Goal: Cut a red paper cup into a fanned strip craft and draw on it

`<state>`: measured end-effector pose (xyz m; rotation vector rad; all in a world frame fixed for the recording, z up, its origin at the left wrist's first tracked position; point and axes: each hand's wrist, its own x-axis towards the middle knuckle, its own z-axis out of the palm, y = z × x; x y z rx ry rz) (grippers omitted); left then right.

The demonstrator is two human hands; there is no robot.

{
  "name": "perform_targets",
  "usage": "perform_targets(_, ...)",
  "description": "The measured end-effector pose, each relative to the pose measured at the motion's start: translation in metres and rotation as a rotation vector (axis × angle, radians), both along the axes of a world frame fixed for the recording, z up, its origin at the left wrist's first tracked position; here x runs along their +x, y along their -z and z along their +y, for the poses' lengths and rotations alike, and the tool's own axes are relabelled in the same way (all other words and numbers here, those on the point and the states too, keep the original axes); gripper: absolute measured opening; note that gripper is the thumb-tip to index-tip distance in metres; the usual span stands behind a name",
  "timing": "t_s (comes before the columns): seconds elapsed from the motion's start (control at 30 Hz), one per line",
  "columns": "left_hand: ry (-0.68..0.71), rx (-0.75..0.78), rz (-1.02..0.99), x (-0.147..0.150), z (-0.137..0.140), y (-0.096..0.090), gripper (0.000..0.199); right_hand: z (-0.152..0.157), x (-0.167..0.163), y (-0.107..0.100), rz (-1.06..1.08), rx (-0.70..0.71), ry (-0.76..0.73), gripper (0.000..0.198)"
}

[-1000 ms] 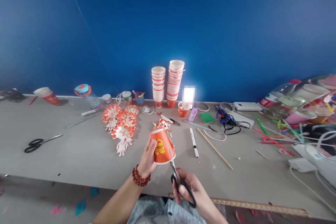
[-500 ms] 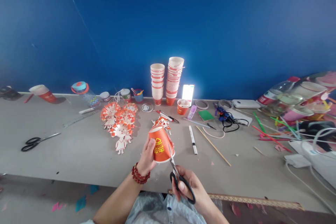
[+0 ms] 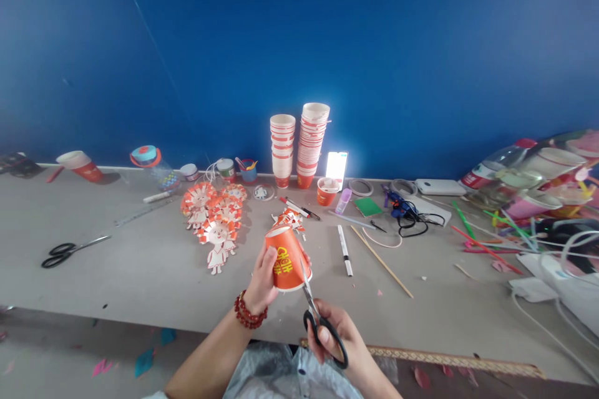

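Nearside of the taller white-and-red paper-cup stack (image 3: 312, 149), left hand (image 3: 262, 277) is holding a tapered orange paper cup (image 3: 291, 260) in wrapped fingers, presumably bracing it for black-handled steel scissors (image 3: 312, 308) that right hand (image 3: 340, 329) is gripping, fingers curled.

Black-handled scissors (image 3: 309, 297) touch a tilted, mouth-down orange paper cup (image 3: 291, 257).

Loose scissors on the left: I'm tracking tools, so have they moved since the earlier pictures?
No. Against the front edge of the table, the loose scissors show no shift.
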<state>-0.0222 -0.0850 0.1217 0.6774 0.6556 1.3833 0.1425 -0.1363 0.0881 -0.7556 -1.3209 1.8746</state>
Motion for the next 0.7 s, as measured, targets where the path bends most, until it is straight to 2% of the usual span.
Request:
perform_targets(0.17, 0.005, -0.039, -0.036, -0.0005, 0.0004, 0.0028, 0.046, -0.0022, -0.0022, 0.0031, -0.013, 0.014, 0.021, 0.061)
perform_targets(0.47, 0.003, -0.003, -0.048, -0.0002, -0.0006, 0.0029, 0.05, -0.0058, -0.002, 0.0059, -0.008, 0.04, 0.038, 0.059)
perform_targets(0.7, -0.016, -0.019, -0.028, -0.0006, -0.0021, 0.002, 0.049, -0.0084, -0.0043, 0.0045, 0.008, -0.018, 0.055, 0.06)
